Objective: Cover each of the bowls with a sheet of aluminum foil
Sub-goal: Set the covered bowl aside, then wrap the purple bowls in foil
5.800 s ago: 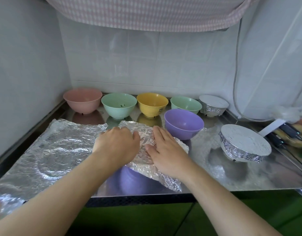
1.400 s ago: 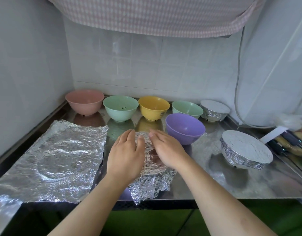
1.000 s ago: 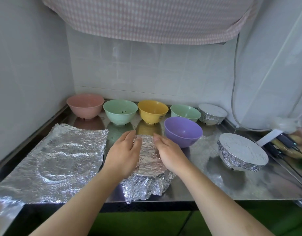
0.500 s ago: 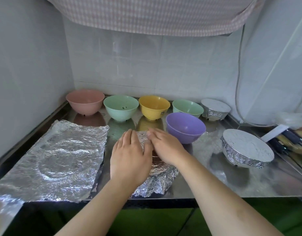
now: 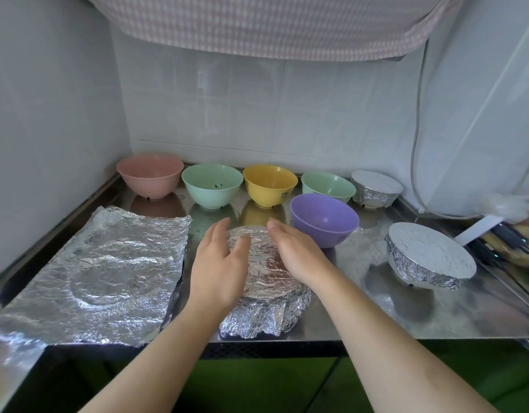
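Observation:
A foil-wrapped bowl (image 5: 263,296) stands near the counter's front edge. My left hand (image 5: 220,265) and my right hand (image 5: 296,253) flank its top with straight fingers, a little apart, touching the foil at its sides. Open bowls stand behind: pink (image 5: 149,175), mint green (image 5: 212,184), yellow (image 5: 269,184), pale green (image 5: 327,186) and purple (image 5: 324,219). Two more foil-covered bowls sit at the back right (image 5: 375,187) and at the right (image 5: 427,259). A loose crinkled foil sheet (image 5: 108,272) lies flat at the left.
The steel counter (image 5: 361,317) ends in a front edge just below the wrapped bowl. White tiled walls close the left and back. A cable hangs at the right, above utensils (image 5: 501,242) at the counter's right end. A checked cloth hangs overhead.
The foil that lay loosely over the purple front bowl is now pressed down around its sides. My hands, pressed together on top half a second ago, have spread apart to the rim.

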Tool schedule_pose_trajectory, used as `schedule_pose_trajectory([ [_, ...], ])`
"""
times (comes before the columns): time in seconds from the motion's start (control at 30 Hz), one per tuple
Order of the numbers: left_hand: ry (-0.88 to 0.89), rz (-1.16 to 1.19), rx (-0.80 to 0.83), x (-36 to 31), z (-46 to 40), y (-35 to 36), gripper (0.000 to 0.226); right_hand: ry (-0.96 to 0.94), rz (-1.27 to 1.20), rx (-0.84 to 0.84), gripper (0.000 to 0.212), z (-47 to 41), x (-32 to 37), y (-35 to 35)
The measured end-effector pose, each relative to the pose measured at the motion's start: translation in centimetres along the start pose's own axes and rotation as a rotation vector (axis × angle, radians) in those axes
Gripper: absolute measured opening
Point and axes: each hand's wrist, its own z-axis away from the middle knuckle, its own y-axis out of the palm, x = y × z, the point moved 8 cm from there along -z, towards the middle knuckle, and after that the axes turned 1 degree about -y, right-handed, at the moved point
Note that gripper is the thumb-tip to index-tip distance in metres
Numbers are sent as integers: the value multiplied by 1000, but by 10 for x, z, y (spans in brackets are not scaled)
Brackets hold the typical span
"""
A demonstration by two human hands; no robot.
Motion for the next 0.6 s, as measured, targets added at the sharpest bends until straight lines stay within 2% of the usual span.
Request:
schedule_pose_trajectory([
  [0.17, 42, 24, 64, -6, -10, -1, 59, 14, -74, -47, 52, 8, -7, -9],
  [0.3, 191, -198, 48, -25, -6, -1, 58, -78, 77, -39, 50, -9, 4, -23],
  [0.43, 314, -460, 9, -30, 22, 22, 64, -119, 208, 137, 49, -23, 10, -2],
  [0.5, 356, -580, -22, -24, 28, 31, 66, -121, 224, 171, 52, -23, 4, 9],
  [0.6, 422, -563, -11, -21, 20, 28, 63, -130, 250, 124, 54, -21, 0, 9],
])
